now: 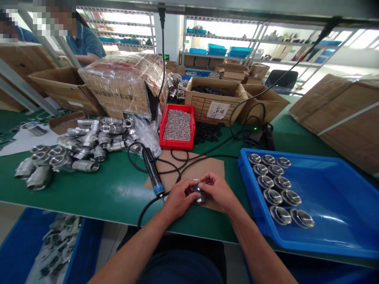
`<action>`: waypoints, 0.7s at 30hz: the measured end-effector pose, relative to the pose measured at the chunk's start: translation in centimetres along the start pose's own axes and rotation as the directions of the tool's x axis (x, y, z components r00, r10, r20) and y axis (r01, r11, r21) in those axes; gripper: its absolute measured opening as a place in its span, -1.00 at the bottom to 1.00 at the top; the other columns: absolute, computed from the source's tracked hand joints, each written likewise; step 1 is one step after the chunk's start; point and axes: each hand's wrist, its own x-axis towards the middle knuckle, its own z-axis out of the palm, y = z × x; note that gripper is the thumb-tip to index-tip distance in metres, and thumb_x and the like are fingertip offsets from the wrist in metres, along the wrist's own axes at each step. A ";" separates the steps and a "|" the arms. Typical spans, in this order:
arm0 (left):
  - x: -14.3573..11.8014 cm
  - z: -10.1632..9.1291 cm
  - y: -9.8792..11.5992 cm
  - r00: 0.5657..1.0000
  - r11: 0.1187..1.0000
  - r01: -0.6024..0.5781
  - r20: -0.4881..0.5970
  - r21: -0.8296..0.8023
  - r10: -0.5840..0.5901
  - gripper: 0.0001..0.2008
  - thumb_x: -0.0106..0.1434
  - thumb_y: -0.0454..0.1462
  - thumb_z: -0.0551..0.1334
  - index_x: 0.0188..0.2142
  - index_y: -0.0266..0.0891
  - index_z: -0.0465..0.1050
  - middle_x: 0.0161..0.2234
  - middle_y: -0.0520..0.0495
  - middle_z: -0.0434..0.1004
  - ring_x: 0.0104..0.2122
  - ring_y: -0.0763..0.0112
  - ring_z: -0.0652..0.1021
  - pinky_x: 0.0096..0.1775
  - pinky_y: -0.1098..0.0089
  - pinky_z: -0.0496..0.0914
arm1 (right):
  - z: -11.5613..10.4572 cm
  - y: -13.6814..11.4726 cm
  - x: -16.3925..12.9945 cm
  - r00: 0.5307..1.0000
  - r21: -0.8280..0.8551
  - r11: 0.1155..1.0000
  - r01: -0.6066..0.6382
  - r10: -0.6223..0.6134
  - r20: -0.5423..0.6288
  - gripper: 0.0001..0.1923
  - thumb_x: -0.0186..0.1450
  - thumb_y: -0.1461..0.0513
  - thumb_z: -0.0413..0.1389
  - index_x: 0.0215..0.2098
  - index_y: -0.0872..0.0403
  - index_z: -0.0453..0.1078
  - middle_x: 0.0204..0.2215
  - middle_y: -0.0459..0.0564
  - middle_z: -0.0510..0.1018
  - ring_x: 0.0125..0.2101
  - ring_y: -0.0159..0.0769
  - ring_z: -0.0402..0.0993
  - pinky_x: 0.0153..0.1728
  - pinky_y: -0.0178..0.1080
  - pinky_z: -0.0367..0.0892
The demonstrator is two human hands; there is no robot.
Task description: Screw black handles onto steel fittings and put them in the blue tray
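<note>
Metal fitting (200,198) held between left hand (179,198), part-curled on its left side, and right hand (218,190), fingers pinched at its far end; position: over cardboard sheet (211,163), near workbench (115,197) front edge.

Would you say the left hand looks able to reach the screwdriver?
Probably yes: the screwdriver is close by and nothing bulky stands between, though the left hand is holding a metal part.

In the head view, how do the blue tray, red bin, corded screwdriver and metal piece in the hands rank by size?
1. Blue tray
2. Red bin
3. Corded screwdriver
4. Metal piece, judging its visible part; it's partly covered
</note>
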 end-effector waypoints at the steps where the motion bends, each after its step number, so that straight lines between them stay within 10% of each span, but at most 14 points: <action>1: 0.0 0.0 0.0 1.000 1.000 0.002 0.002 0.000 -0.002 -0.68 0.15 -0.33 0.36 -0.07 -0.18 0.53 -0.37 0.03 0.43 -0.39 0.43 0.44 -0.29 0.42 0.34 | 0.1 0.0 0.0 1.000 0.010 1.000 -0.014 0.014 -0.006 -0.81 -0.02 0.20 0.26 -0.46 0.09 0.39 -0.55 -0.14 0.49 -0.50 -0.38 0.37 -0.45 -0.31 0.26; 9: 0.1 0.0 0.2 1.000 1.000 0.000 0.020 -0.020 0.001 -0.69 0.15 -0.34 0.35 -0.08 -0.14 0.53 -0.37 0.04 0.42 -0.37 0.43 0.43 -0.27 0.42 0.33 | 0.3 0.2 -0.2 0.999 0.009 0.999 -0.046 0.046 0.008 -0.79 0.04 0.15 0.23 -0.44 0.08 0.34 -0.54 -0.15 0.46 -0.52 -0.38 0.35 -0.49 -0.32 0.23; 14: 0.0 0.0 -0.1 1.000 0.999 0.013 0.023 -0.046 -0.012 -0.70 0.15 -0.32 0.36 -0.09 -0.17 0.53 -0.37 0.03 0.42 -0.37 0.43 0.43 -0.27 0.41 0.33 | -1.3 -1.1 1.2 0.991 -0.312 0.942 0.124 -0.099 0.095 -0.73 0.11 0.15 0.24 -0.25 0.10 0.42 -0.38 -0.06 0.55 -0.40 -0.32 0.45 -0.35 -0.25 0.34; 18: 0.0 0.1 -0.2 0.999 0.998 0.031 0.014 -0.063 -0.030 -0.67 0.13 -0.32 0.38 -0.08 -0.20 0.53 -0.36 0.03 0.42 -0.40 0.45 0.43 -0.28 0.42 0.33 | 0.0 -4.3 4.7 0.922 -0.626 0.708 0.328 -0.385 0.048 -0.75 0.22 0.18 0.20 -0.14 0.08 0.44 -0.26 -0.02 0.57 -0.30 -0.28 0.49 -0.23 -0.22 0.38; 21: 0.0 0.2 -0.1 0.999 0.998 0.033 0.003 -0.061 -0.033 -0.66 0.13 -0.33 0.37 -0.07 -0.22 0.53 -0.34 0.01 0.44 -0.39 0.44 0.44 -0.28 0.41 0.34 | 3.0 -7.5 8.3 0.824 -0.833 0.364 0.417 -0.538 0.178 -0.76 0.34 0.24 0.07 -0.03 0.07 0.40 -0.09 0.03 0.55 -0.10 -0.25 0.46 -0.06 -0.24 0.34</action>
